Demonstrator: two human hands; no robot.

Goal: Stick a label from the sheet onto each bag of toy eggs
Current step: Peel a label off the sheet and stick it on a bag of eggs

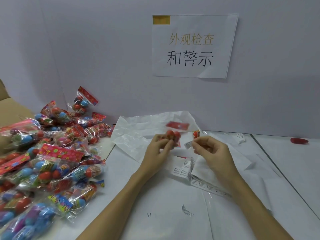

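Note:
My left hand (158,149) grips a clear bag of red toy eggs (173,135) with a red header card, held above the table and blurred. Just to its right, my right hand (210,149) pinches a small white label (188,144) by its edge, a short gap from the bag. The label sheet (183,170), white with rows of warning stickers, lies on the table under my hands, and a strip of it runs to the right beneath my right wrist.
A large pile of bagged toy eggs (52,161) covers the table's left side beside a cardboard box (10,108). Crumpled white paper (135,134) lies behind my hands. A loose label (187,210) lies nearer me. A red object (299,141) sits far right.

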